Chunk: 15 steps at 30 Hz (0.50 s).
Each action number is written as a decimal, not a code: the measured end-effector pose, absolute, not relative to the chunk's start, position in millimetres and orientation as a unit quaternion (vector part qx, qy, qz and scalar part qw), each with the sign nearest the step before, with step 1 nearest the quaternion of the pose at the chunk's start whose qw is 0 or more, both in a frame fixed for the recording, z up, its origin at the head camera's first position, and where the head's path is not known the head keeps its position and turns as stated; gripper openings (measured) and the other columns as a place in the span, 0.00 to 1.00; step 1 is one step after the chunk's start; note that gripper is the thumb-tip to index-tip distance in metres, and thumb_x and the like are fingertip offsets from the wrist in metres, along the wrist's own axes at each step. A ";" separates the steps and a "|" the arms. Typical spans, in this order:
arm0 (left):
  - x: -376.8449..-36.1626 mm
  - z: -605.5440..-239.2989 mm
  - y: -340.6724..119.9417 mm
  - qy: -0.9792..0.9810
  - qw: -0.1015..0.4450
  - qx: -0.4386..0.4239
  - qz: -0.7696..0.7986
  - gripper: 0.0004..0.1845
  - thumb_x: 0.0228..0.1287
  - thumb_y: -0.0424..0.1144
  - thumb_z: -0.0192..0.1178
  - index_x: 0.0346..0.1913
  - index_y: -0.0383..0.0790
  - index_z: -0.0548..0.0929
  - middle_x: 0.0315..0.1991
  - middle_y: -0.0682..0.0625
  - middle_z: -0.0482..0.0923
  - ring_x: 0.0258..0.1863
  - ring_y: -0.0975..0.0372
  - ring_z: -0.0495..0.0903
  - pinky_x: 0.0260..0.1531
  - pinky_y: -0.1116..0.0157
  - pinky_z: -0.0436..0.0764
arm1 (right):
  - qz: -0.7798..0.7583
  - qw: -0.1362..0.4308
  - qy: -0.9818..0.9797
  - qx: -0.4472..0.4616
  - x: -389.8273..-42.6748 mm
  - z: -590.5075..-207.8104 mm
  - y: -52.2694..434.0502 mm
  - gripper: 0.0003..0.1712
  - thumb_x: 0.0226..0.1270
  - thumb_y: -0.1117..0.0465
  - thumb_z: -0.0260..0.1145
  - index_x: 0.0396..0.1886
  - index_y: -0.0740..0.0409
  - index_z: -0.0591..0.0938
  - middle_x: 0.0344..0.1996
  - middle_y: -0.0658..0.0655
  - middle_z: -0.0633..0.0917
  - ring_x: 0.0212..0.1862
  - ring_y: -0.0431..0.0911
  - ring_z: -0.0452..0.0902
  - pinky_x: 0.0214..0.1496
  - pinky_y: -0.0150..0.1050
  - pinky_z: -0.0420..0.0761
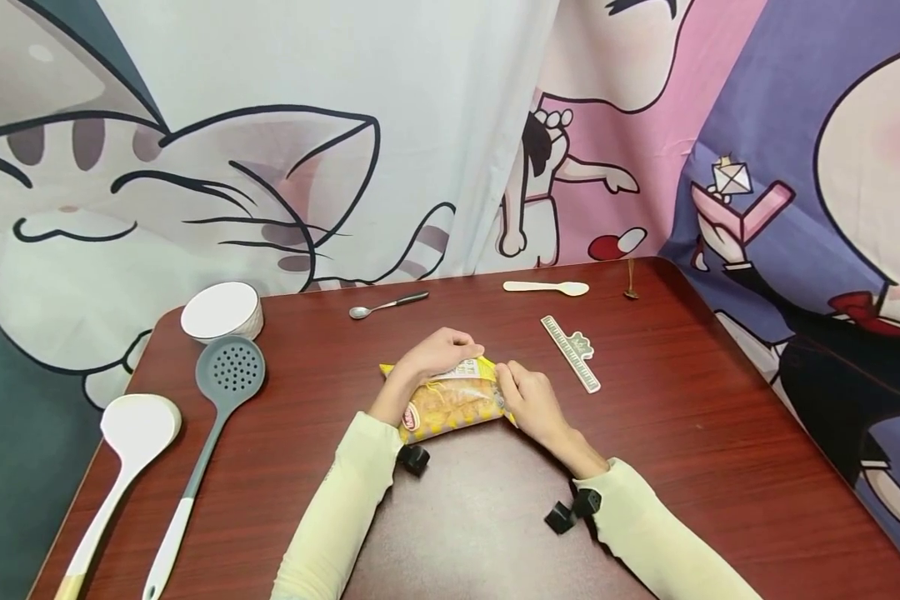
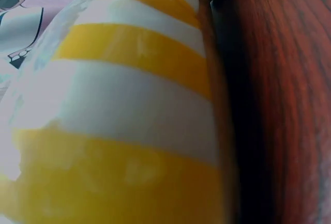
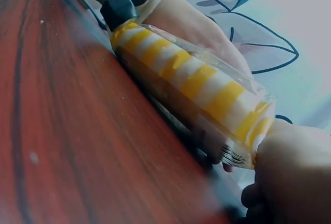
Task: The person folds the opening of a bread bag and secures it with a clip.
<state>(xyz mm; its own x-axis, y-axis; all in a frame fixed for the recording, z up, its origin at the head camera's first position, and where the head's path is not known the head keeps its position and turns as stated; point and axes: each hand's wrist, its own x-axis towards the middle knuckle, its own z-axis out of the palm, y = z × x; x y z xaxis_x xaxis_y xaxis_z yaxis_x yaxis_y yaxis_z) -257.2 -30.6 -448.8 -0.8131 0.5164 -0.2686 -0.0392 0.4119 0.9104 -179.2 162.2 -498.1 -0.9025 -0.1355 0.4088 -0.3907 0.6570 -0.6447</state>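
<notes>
Hands meet at the middle of the dark red tabletop [image 1: 705,433], both closed on a yellow-and-white striped snack bag [image 1: 450,402] that lies on its side just in front of the person. The left hand [image 1: 437,354] curls its grip over the bag's far upper edge, and the right hand [image 1: 531,398] pinches the bag's right end, fingers tight on the crimped film, as the right wrist view shows. The puffed pack looks slippery and full of brittle pieces, so a hard squeeze could crush the contents, and an uneven pull could split the seam suddenly and scatter food across the wood. A slipping pinch could also send the bag sliding toward the ruler-like strip [image 1: 572,352] nearby on the right. Farther left lie a grey slotted skimmer [image 1: 228,371] and a white ladle [image 1: 137,429], well apart from the hands; beyond them stand a white bowl [image 1: 221,311], a metal spoon [image 1: 386,305] and a pale wooden spoon [image 1: 546,287].
</notes>
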 end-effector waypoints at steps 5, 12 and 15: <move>-258.3 -449.2 -31.6 0.783 0.284 0.136 0.537 0.13 0.73 0.39 0.54 0.33 0.37 0.84 0.28 0.53 0.79 0.28 0.66 0.76 0.33 0.71 0.75 | 0.421 0.153 -0.886 0.119 -177.5 -497.5 161.5 0.23 0.78 0.59 0.54 0.17 0.52 0.68 0.14 0.43 0.64 0.18 0.37 0.59 0.19 0.31 0.60; -260.9 -452.2 -32.8 0.770 0.296 0.138 0.547 0.12 0.70 0.37 0.54 0.39 0.35 0.86 0.32 0.52 0.82 0.30 0.67 0.78 0.35 0.71 0.77 | 0.451 0.136 -0.879 0.074 -177.1 -499.0 162.8 0.25 0.78 0.54 0.55 0.15 0.50 0.68 0.13 0.44 0.64 0.18 0.37 0.59 0.21 0.33 0.59; -261.1 -451.4 -33.5 0.770 0.298 0.140 0.547 0.11 0.69 0.37 0.56 0.39 0.36 0.87 0.33 0.52 0.82 0.30 0.67 0.78 0.34 0.72 0.77 | 0.452 0.133 -0.879 0.070 -177.5 -499.9 162.5 0.25 0.78 0.53 0.55 0.15 0.49 0.68 0.13 0.43 0.65 0.18 0.37 0.60 0.21 0.33 0.60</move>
<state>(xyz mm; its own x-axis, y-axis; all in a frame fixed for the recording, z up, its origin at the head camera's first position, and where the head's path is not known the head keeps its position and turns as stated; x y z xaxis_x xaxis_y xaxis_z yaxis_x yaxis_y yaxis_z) -261.1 -33.5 -451.4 -0.7837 0.5411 -0.3049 -0.1104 0.3617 0.9257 -177.5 162.5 -499.9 -0.9547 -0.0027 0.2976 -0.2436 0.5820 -0.7759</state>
